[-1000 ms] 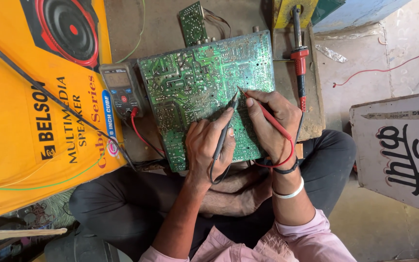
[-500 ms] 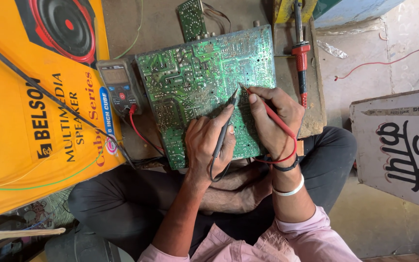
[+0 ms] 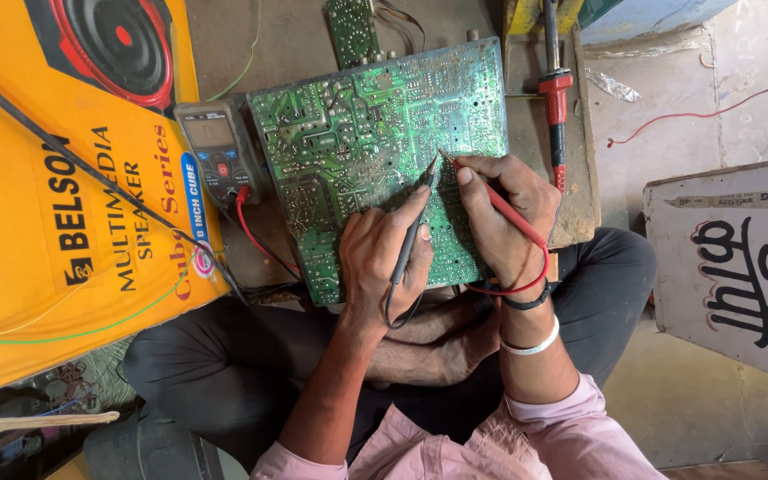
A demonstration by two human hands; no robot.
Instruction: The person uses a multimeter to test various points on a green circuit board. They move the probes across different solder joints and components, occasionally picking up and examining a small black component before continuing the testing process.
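While the yellow box [image 3: 55, 222] lies at the left, we find the green board [image 3: 357, 142] propped solder side up over our crossed legs, just beside the meter [image 3: 215, 151]. Our left hand [image 3: 384, 258] pinches the black probe [image 3: 412, 236] and our right hand [image 3: 504, 213] the red probe [image 3: 500, 209], both tips touching the board's near edge area. Probing looks under way; the soldering iron [image 3: 555, 98] lies untouched beyond.
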